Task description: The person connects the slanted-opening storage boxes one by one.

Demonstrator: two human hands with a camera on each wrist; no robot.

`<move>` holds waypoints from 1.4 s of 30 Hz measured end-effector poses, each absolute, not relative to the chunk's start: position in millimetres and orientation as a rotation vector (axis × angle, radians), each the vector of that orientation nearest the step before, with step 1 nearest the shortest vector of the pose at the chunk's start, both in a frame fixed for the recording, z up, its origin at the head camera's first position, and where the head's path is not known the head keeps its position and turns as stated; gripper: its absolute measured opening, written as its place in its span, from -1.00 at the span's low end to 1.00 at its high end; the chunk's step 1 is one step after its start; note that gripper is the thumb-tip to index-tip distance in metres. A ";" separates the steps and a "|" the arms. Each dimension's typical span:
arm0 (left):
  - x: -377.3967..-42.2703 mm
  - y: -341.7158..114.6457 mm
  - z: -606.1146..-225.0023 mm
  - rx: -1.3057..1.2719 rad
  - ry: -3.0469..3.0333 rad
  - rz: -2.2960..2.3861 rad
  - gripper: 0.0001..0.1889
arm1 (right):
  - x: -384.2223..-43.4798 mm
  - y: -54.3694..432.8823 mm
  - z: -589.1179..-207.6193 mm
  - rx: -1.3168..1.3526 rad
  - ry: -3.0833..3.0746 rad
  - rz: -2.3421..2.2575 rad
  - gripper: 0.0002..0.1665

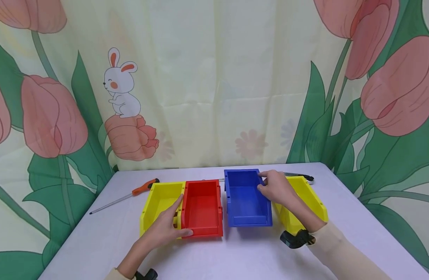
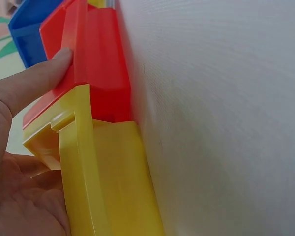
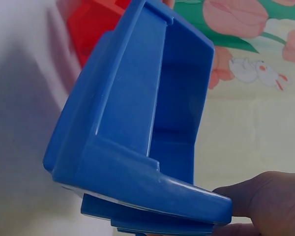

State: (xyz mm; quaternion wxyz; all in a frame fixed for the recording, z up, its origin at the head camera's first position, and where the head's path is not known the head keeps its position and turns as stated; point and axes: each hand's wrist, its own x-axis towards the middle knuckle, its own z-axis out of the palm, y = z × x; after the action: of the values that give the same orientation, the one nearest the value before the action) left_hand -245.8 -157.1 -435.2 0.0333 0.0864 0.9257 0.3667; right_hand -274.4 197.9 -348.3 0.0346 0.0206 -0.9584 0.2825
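Note:
My right hand (image 1: 279,189) pinches the right rim of a blue bin (image 1: 244,200), thumb and fingers on either side of its wall. In the right wrist view, that bin appears raised off the table. To its left, a red bin (image 1: 202,210) stands against a yellow bin (image 1: 163,196). My left hand (image 1: 161,229) spans these two; its thumb lies on the red bin's front lip, with the index finger stretched along the seam. The other left fingers are partly hidden behind the yellow bin in the left wrist view. Behind my right forearm sits another yellow bin (image 1: 307,192).
An orange-handled screwdriver (image 1: 142,189) lies at the table's left side. Behind the right yellow bin is a dark-handled tool (image 1: 308,178), partly covered. A metal shaft shows between the red and blue bins. A tulip-print curtain (image 1: 214,85) hangs behind the white table (image 1: 235,256).

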 end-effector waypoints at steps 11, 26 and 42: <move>-246.8 -159.7 -434.3 0.287 2.834 1.134 0.28 | -274.5 190.8 -337.3 0.128 -2.902 0.864 -0.42; -246.0 -160.3 -435.3 0.299 2.825 1.152 0.27 | -275.1 184.9 -337.5 0.111 -2.916 0.915 -0.41; -245.8 -159.7 -436.0 0.285 2.835 1.143 0.27 | -277.2 185.2 -338.4 0.094 -2.932 0.923 -0.41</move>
State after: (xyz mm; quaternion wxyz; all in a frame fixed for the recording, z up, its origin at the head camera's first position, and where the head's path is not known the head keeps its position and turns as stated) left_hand -245.8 -159.7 -436.0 0.0359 0.0928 0.9228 0.3721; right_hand -277.2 185.2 -338.4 0.0334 0.0304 -0.9529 0.3000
